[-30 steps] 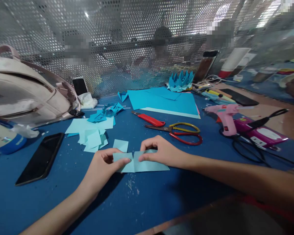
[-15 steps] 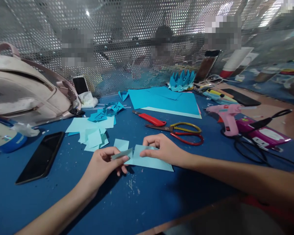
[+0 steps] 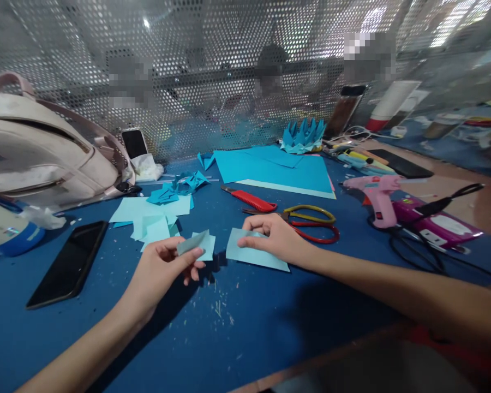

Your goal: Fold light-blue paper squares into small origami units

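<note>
Two pieces of light blue paper are held apart over the blue counter (image 3: 245, 322). The small paper piece (image 3: 193, 242) is pinched between thumb and fingertips of the left hand (image 3: 163, 268), lifted just off the counter, with its long axis running left to right and its right end tilted slightly up and away; it lies at the far right edge of that hand. The larger paper sheet (image 3: 253, 256) lies flat on the counter just to the right, its long axis also left to right, its near right corner pointing toward the near right. It is pressed down at its far edge by the curled fingers of the right hand (image 3: 272, 237), which is closed onto it rather than around it. A narrow gap of bare counter is left between the two pieces, so each piece is nearer to its own hand. A small pale square (image 3: 207, 244) is seen just behind the lifted piece. Scissors (image 3: 311, 222) and a red cutter (image 3: 251, 200) lie just beyond the right hand, a black phone (image 3: 67, 263) well to the left.
</note>
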Demonstrator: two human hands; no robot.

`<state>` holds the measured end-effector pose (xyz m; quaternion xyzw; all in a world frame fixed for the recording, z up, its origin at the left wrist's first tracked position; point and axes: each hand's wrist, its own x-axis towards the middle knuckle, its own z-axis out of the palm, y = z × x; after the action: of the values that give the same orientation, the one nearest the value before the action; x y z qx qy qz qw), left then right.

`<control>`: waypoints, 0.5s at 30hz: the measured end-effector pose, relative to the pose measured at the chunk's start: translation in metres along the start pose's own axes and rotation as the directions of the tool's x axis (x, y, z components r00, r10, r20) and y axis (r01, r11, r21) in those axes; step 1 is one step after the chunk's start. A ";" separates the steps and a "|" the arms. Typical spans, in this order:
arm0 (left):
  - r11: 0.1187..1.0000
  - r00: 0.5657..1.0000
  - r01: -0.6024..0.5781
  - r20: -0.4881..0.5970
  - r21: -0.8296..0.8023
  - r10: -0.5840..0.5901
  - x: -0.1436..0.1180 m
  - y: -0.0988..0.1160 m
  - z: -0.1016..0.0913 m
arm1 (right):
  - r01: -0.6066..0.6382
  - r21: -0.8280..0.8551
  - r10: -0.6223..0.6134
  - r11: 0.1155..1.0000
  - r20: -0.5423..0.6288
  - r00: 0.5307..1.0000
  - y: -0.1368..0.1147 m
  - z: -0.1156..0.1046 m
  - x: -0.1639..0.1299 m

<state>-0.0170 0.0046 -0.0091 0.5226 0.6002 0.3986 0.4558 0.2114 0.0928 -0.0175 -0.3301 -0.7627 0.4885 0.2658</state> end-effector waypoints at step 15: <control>0.774 0.897 -0.305 -0.105 0.554 0.429 0.013 0.003 -0.023 | -0.011 0.021 0.009 1.000 0.109 0.994 -0.007 0.006 -0.005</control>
<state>-0.0390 0.0183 -0.0016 0.6855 0.6190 0.3577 0.1374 0.2083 0.0836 -0.0138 -0.3038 -0.7691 0.5155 0.2248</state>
